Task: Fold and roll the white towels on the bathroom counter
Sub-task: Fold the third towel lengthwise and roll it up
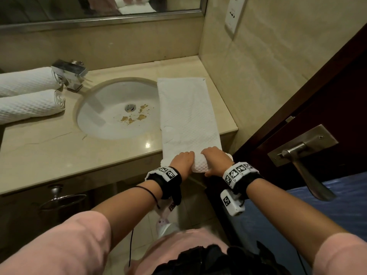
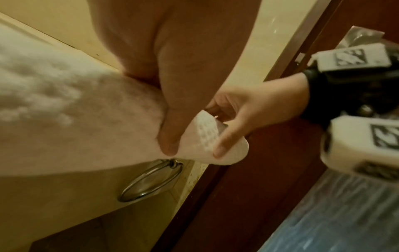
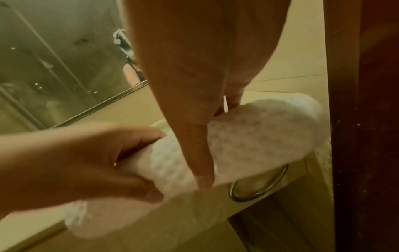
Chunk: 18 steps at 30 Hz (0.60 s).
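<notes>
A white waffle towel (image 1: pixel 186 112) lies folded in a long strip on the beige counter (image 1: pixel 49 147), right of the sink. Its near end is rolled up at the counter's front edge (image 1: pixel 198 163). My left hand (image 1: pixel 181 160) and right hand (image 1: pixel 215 157) both grip this roll side by side, fingers curled over its top and thumbs under it. In the left wrist view my left thumb and the right hand (image 2: pixel 233 122) hold the roll's end (image 2: pixel 207 139). In the right wrist view the roll (image 3: pixel 248 136) sits under my right thumb, and the left hand (image 3: pixel 97 162) clasps it.
Two rolled white towels (image 1: pixel 27 96) lie at the far left beside the chrome faucet (image 1: pixel 71 74). The oval sink (image 1: pixel 117 110) has brown stains near its drain. A dark wooden door with a metal lever handle (image 1: pixel 305 161) stands close on the right. A towel ring (image 1: pixel 59 197) hangs below the counter.
</notes>
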Motion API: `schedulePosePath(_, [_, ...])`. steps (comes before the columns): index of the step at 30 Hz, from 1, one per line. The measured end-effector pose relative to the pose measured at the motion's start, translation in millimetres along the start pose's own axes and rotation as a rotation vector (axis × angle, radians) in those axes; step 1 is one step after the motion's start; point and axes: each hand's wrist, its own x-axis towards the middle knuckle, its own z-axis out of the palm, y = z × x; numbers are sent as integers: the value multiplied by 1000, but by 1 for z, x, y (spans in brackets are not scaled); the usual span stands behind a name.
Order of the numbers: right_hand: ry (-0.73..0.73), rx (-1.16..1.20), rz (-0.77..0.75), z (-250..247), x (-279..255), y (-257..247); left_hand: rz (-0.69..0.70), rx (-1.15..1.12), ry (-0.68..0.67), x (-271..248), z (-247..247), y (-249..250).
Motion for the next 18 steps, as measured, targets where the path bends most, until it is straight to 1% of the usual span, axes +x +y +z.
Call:
schedulePosePath(3, [117, -97, -58, 13, -4, -1, -19, -153, -61, 7, -8, -9])
schedulePosePath(5, [142, -89, -31, 12, -2, -3, -27, -185, -90, 11, -12, -12])
schedulePosePath(7, [106, -19, 43, 5, 3, -5, -26, -181, -71, 9, -11, -11])
schedulePosePath(8, [75, 30, 77, 1, 5, -5, -18, -147, -27, 6, -8, -9])
schedulePosePath(10, [13, 78, 104, -8, 11, -4, 13, -6, 84, -1, 1, -6])
schedulePosePath(12, [-42, 88, 118, -13, 15, -1, 34, 127, 135, -5, 6, -6])
schedulePosePath(14, [-67, 104, 130, -14, 20, 2, 43, 156, 133, -4, 3, -6])
schedulePosePath(18, [-44, 89, 124, -8, 22, 5, 62, 35, 64, 7, -9, -10])
